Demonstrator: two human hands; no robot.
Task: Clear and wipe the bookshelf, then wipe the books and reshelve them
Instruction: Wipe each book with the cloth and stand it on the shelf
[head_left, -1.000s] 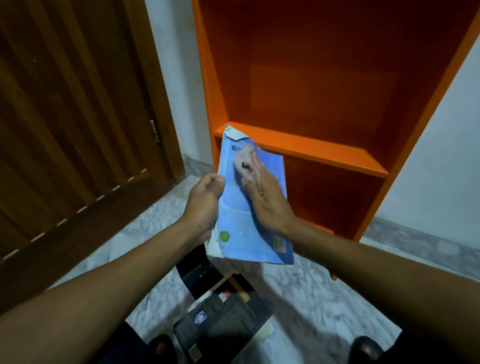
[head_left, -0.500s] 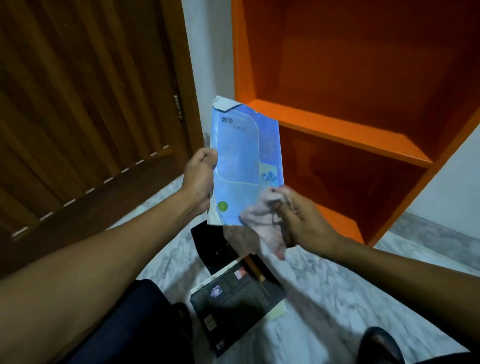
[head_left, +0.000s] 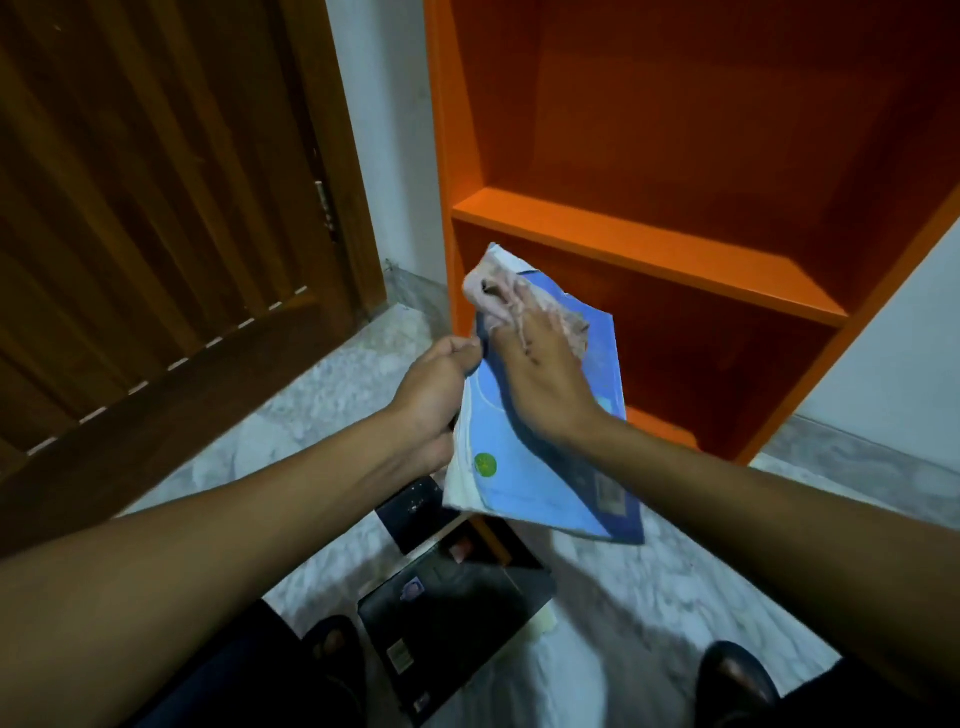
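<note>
Left hand (head_left: 434, 400) grips blue book (head_left: 540, 457) by its 9 o'clock edge — steadying it, at frame centre before the bookshelf (head_left: 644, 249). Right hand (head_left: 545, 374), fingers flat, presses cloth (head_left: 498, 299) toward the 12 o'clock corner — wiping.

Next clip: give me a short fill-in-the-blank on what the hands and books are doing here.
1. The left hand grips the ____ book's edge.
2. The right hand presses a pale ____ onto that cover.
3. The dark books lie on the ____.
4. The bookshelf is painted ____.

Missing words: blue; cloth; floor; orange
</note>
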